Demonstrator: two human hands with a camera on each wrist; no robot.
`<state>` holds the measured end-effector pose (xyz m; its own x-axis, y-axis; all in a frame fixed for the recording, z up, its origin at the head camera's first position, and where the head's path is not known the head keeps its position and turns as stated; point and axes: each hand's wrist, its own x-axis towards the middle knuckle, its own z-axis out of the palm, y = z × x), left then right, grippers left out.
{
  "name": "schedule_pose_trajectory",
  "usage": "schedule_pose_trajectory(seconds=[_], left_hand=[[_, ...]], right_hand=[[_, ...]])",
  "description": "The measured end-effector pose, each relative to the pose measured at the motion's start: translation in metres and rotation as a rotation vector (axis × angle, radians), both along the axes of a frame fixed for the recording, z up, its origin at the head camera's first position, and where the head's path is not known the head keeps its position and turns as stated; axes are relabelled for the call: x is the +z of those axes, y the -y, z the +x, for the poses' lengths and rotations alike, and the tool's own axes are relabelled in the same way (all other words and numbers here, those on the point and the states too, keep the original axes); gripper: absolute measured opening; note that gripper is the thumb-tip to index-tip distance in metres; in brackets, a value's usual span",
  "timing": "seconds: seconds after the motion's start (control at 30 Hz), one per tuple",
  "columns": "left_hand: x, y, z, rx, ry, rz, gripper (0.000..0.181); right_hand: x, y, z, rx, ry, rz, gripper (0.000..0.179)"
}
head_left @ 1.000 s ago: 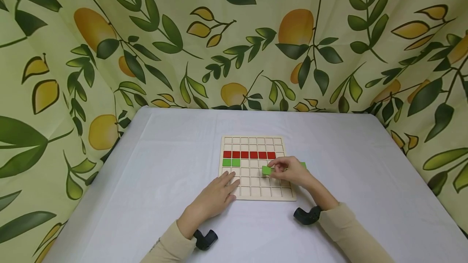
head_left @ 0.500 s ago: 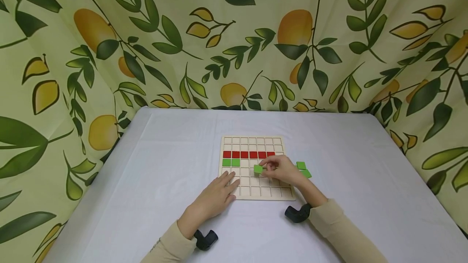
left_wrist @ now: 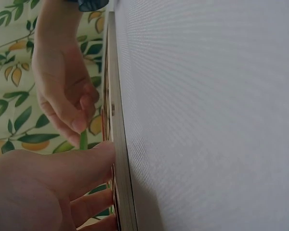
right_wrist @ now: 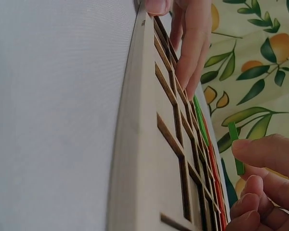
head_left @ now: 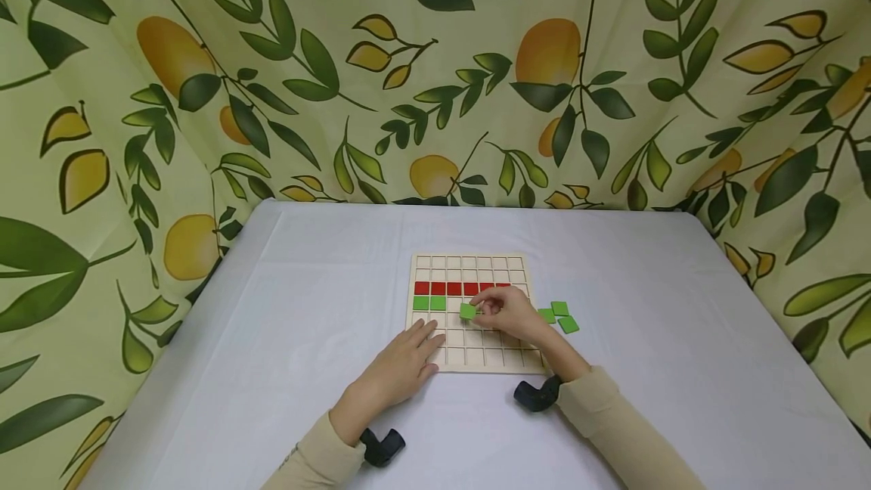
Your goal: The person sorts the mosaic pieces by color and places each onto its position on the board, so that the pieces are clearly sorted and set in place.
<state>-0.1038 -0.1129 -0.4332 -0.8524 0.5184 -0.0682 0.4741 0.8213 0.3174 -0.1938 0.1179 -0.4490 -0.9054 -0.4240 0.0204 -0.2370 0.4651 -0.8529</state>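
Observation:
A green square tile [head_left: 467, 311] is pinched between the thumb and fingers of my right hand [head_left: 506, 312], held above the wooden grid board [head_left: 476, 360]. In the right wrist view the tile [right_wrist: 236, 148] shows edge-on, raised off the board. My left hand [head_left: 401, 365] rests on the board's near left corner with its fingers spread. A row of red tiles [head_left: 438, 289] fills most of one board row; the right hand partly covers its right end. Just below that row, two green tiles [head_left: 429, 302] lie in the leftmost squares.
Loose green tiles [head_left: 559, 308] lie at the board's right edge, on the white-covered table [head_left: 327, 271]. A patterned curtain [head_left: 435, 97] surrounds the table's back and sides. Black wrist mounts [head_left: 384, 448] hang by both sleeves.
My right hand has moved left over the board with the green tile, uncovering the loose green tiles at the right. The left hand has stayed in place.

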Motion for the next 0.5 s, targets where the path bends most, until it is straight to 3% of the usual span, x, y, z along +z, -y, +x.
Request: schedule_pose_trajectory(seconds=[0.5], left_hand=[[-0.001,0.002,0.001,-0.003,0.002,0.009,0.045]], right_hand=[[-0.002,0.015,-0.005,-0.041,-0.028,0.073,0.023]])
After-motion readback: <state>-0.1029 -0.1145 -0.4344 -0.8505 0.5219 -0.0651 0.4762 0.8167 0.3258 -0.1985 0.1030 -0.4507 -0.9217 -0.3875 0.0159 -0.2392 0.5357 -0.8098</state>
